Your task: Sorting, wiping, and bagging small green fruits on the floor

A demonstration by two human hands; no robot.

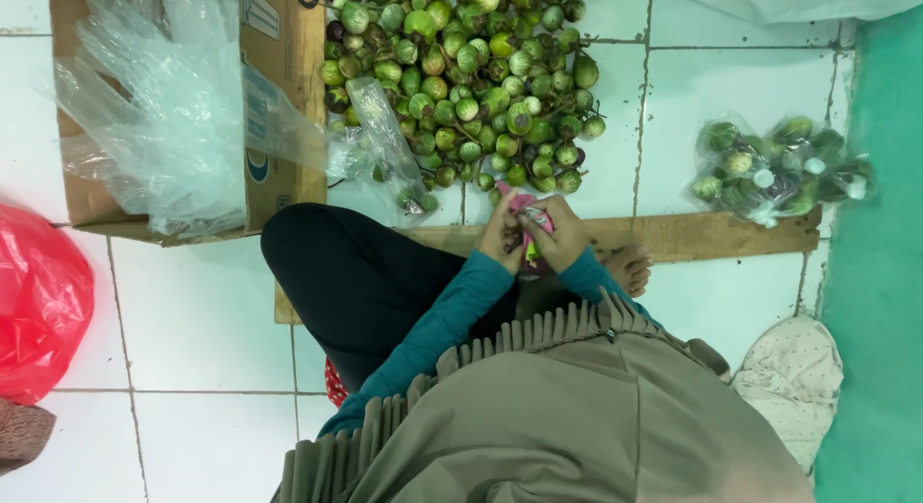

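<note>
Overhead, looking down on a person seated on a white tiled floor [192,311] with dark grout lines. Both hands meet in front of the knees, over a plank. Left hand [502,238] and right hand [562,236] are pressed close together, fingers curled and closed around a small pink packet [527,214], held between them just above the wooden plank [692,236]. What the packet holds cannot be made out.

Just beyond the hands, a large heap of small round green eggplants [481,80] lies loose on the tiles, a few dark purple ones at its upper left edge. Left of the heap, an open cardboard box [279,109] stuffed with crumpled clear plastic bags [163,109]; one bag trails out toward the heap. To the right, well apart from the hands, a filled clear bag of eggplants [779,171] rests at the plank's far end.

Room edges: a green strip of floor or mat [880,272] along the right side, a red plastic bag [38,301] at far left, a pale dotted cloth [793,378] at lower right. A bare foot [627,268] shows just beside the right hand.
</note>
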